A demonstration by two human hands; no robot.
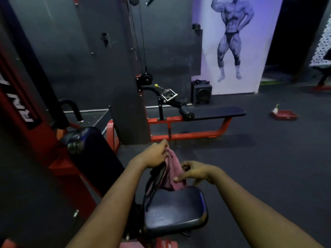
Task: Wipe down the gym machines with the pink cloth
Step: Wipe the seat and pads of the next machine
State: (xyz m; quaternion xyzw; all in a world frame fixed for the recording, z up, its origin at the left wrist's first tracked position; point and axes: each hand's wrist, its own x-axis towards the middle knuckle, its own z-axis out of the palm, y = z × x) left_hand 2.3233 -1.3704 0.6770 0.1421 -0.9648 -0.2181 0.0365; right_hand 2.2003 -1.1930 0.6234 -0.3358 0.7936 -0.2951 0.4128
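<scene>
I see the left hand [155, 155] gripping the top of the pink cloth [172, 167] and the right hand [196, 171] pinching its lower edge, just above the seat pad [175, 210]. Dark straps [152, 187], possibly caught in the left grip, could snag the cloth.

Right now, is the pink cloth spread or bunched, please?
Bunched: the pink cloth hangs in folds, held by left hand and right hand.

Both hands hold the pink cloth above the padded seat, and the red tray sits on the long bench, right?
Not the tray: the head view shows the red tray on the floor, apart from the long bench. The rest holds.
</scene>
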